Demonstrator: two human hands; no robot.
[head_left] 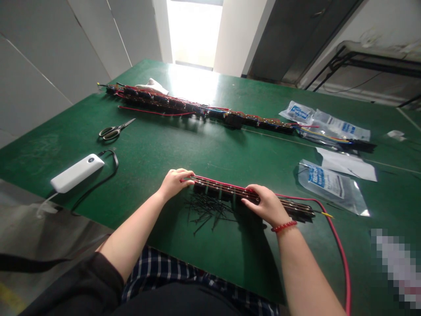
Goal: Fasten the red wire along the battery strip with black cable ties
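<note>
A long black bar with metal strips and a red wire along its top lies across the near part of the table. My left hand pinches its left end, thumb in front and fingers behind. Further right, my right hand is closed over the bar, its thumb along the near side. From the bar's right end the red cable curves down towards the table's near side, and a yellow tip sticks out. Just in front of the bar lies a loose pile of black cable ties.
A longer wired black assembly stretches across the green table. Scissors and a white power bank with a black cable lie at left. Clear plastic bags and a white paper lie at right.
</note>
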